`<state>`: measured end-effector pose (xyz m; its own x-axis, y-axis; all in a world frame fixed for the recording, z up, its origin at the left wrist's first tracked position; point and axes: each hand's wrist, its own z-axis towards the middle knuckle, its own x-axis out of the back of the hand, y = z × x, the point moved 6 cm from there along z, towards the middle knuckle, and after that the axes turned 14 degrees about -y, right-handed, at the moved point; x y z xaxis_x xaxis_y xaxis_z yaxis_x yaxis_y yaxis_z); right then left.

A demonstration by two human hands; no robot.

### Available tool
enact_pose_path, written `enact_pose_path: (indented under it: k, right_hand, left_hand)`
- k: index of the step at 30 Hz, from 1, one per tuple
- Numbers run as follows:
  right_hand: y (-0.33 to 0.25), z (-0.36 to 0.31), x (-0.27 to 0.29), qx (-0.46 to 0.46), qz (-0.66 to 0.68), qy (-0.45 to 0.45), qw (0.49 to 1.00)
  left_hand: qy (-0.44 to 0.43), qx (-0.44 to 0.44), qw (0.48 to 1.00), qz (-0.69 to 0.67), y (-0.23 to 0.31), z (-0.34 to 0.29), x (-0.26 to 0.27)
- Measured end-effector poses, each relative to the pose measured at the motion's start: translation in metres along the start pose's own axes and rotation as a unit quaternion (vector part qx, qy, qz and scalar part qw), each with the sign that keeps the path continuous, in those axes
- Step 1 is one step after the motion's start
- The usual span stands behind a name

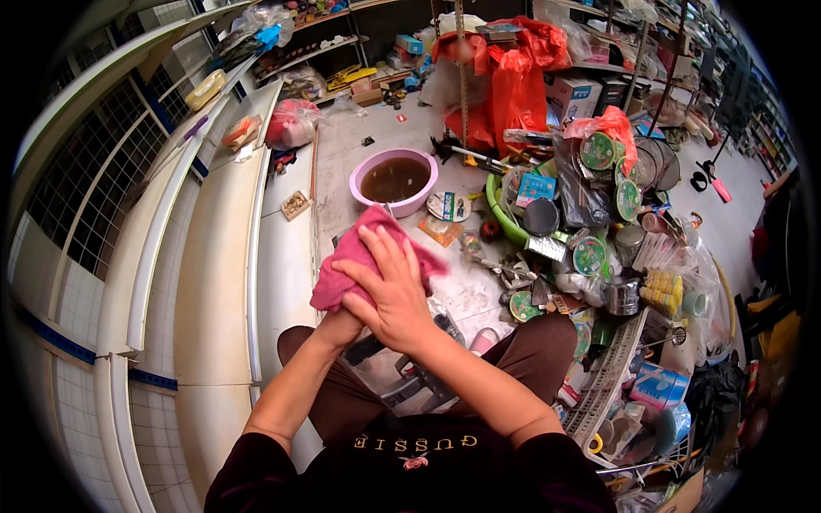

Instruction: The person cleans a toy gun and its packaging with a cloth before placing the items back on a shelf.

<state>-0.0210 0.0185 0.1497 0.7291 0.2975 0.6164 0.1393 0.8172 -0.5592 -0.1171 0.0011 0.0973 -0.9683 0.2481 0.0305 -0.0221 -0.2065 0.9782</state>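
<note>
A crumpled pink cloth point(346, 272) is between my two hands, above my lap. My left hand point(340, 328) grips it from below, its fingers hidden under the folds. Across the top lies my right hand point(392, 286), fingers curved over the cloth and pressing it, thumb reaching toward the left wrist. Whether the cloth wraps something, I cannot tell. Just beyond it on the floor stands a lilac basin point(363, 185) of murky brown water. Below my hands, between my knees, rests a clear plastic bag point(385, 374) with dark items in it.
White empty-looking shelving point(214, 282) runs along my left, with a small box point(296, 205) on its lowest board. Heaped goods crowd my right: a green basin point(505, 221), round green-labelled packs point(589, 256), tins point(623, 296) and a perforated rack point(603, 389). Red plastic bags point(513, 90) hang behind.
</note>
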Motion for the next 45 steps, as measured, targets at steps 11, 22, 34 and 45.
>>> enact_pose_path:
  k: [11, 22, 34, 45]
  right_hand:
    - [0.127, 0.013, 0.000, -0.286, 0.598, -0.081, 0.744]
    - [0.060, -0.007, 0.012, -0.090, 0.516, -0.079, 0.848]
    - [0.113, -0.029, 0.078, -0.152, 0.516, 0.197, 0.819]
    - [0.072, -0.093, 0.007, -0.055, 0.191, -0.082, 0.977]
  left_hand:
    - [-0.225, 0.162, 0.938, -0.207, 0.003, -0.021, -0.034]
    - [-0.214, 0.168, 0.950, -0.152, -0.016, -0.015, -0.017]
    - [-0.138, 0.143, 0.960, -0.195, -0.010, 0.001, -0.003]
    - [-0.109, 0.106, 0.974, -0.168, 0.032, 0.013, 0.009]
